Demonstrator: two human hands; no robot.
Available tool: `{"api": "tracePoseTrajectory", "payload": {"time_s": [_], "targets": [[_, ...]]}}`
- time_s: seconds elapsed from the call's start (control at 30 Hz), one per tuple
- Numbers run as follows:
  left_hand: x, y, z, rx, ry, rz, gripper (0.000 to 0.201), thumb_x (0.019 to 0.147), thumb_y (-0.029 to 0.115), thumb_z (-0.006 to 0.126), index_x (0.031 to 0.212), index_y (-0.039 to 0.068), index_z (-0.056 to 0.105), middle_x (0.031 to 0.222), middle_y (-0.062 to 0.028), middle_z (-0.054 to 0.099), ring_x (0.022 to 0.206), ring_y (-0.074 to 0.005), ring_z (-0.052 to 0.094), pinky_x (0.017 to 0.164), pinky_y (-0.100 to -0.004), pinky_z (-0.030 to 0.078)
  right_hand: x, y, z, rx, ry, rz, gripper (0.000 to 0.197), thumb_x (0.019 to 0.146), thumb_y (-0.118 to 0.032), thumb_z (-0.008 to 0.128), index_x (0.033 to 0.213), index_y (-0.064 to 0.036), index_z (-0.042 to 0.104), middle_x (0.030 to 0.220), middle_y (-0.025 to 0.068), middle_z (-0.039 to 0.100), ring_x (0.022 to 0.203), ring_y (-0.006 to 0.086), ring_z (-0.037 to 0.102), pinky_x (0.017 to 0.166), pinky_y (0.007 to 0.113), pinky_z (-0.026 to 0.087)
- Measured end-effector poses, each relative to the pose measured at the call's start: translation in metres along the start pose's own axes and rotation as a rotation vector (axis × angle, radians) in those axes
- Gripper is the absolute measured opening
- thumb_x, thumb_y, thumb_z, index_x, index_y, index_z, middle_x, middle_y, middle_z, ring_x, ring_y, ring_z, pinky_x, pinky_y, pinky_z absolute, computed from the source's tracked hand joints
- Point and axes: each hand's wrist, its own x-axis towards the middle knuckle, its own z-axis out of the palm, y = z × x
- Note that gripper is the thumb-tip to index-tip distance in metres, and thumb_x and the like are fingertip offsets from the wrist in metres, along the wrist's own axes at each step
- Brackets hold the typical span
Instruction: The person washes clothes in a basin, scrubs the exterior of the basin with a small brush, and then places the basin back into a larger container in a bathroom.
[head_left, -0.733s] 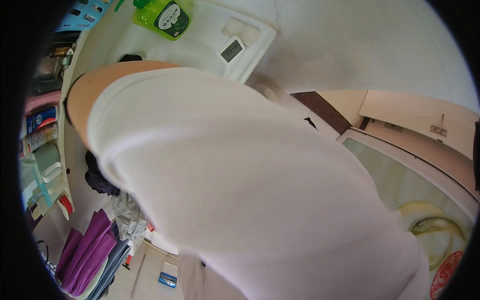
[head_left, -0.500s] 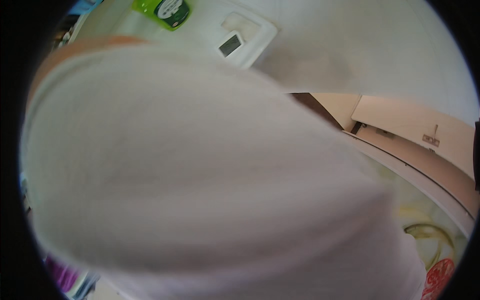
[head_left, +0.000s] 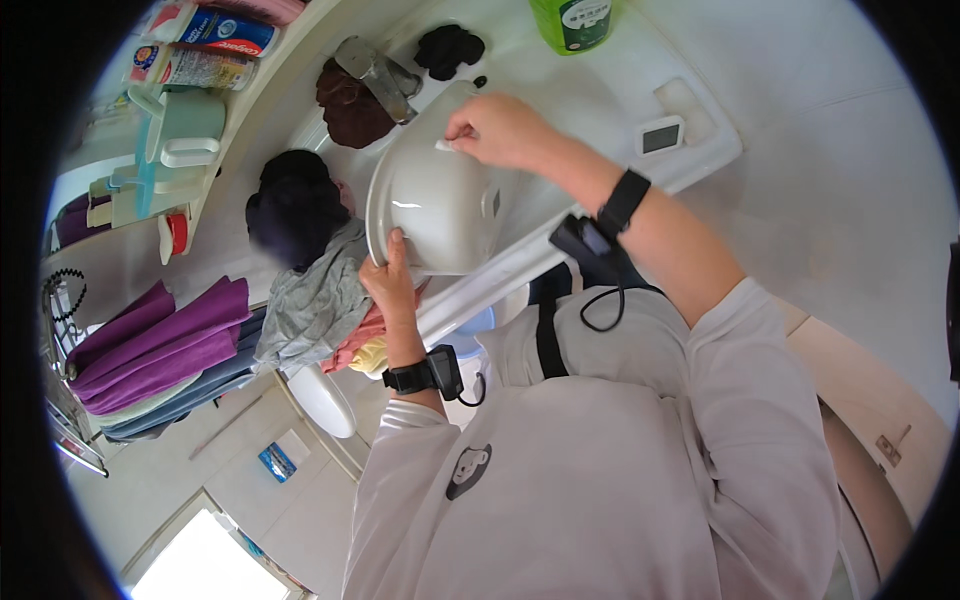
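white sink top point(head_left: 620, 85) lies beneath a tilted white basin point(head_left: 440, 215), near the faucet point(head_left: 378, 72); the left hand point(head_left: 391, 285) clasps its rim, the right hand point(head_left: 497, 130) pinches a small white scrap point(head_left: 443, 146) by its wall.

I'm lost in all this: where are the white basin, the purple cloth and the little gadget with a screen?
White basin point(head_left: 437, 210): head view, on its outer wall.
Purple cloth point(head_left: 165, 345): head view, on its folds.
Little gadget point(head_left: 661, 138): head view, on its grey screen.

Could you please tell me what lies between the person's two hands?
In the head view, the white basin lies between the left hand and the right hand.
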Motion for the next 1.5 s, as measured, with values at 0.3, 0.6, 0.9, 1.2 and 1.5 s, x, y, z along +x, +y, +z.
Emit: {"api": "tracePoseTrajectory", "payload": {"time_s": [0.3,0.6,0.9,1.2,1.5], "targets": [[-0.003,-0.024,0.000,-0.080,0.032,0.010,0.033,0.083,0.023,0.064,0.068,-0.006,0.057,0.051,-0.0014,0.045,0.051,-0.0080,0.037,0.046,-0.0269,0.033,-0.032,0.003,0.027,0.048,0.405,0.024,0.006,0.071,-0.013,0.062,0.071,-0.0130,0.067,0.076,0.0013,0.061,0.072,0.0234,0.054,0.062,0.034,0.044],[-0.002,-0.012,0.006,-0.116,0.039,-0.035,0.034,0.084,0.023,0.062,0.066,-0.006,0.056,0.051,0.0000,0.045,0.051,-0.0078,0.037,0.046,-0.0274,0.033,-0.043,-0.006,0.024,0.311,0.424,0.079,0.007,0.074,-0.012,0.062,0.080,-0.0081,0.063,0.075,0.0062,0.060,0.070,0.0210,0.058,0.061,0.030,0.046],[0.005,0.005,0.014,-0.213,0.006,-0.157,0.032,0.086,0.024,0.060,0.076,-0.006,0.062,0.063,0.0010,0.053,0.060,-0.0060,0.043,0.054,-0.0243,0.038,-0.045,-0.015,0.018,0.311,0.491,0.115,0.004,0.074,-0.009,0.063,0.077,-0.0085,0.063,0.075,0.0043,0.058,0.065,0.0186,0.058,0.058,0.028,0.045],[0.009,0.005,0.019,-0.268,0.022,-0.185,0.029,0.086,0.021,0.059,0.080,-0.007,0.062,0.066,0.0002,0.056,0.062,-0.0073,0.046,0.055,-0.0246,0.039,-0.045,-0.018,0.014,0.328,0.460,0.026,0.005,0.076,-0.003,0.062,0.080,-0.0068,0.064,0.075,0.0029,0.054,0.057,0.0111,0.051,0.052,0.023,0.041],[0.008,0.006,0.021,-0.271,0.015,-0.193,0.030,0.087,0.021,0.058,0.082,-0.008,0.060,0.070,-0.0019,0.057,0.064,-0.0083,0.046,0.058,-0.0248,0.039,-0.045,-0.008,0.017,0.362,0.502,0.097,0.008,0.075,-0.003,0.060,0.082,-0.0053,0.059,0.078,0.0047,0.059,0.064,0.0181,0.058,0.058,0.027,0.047]]}}
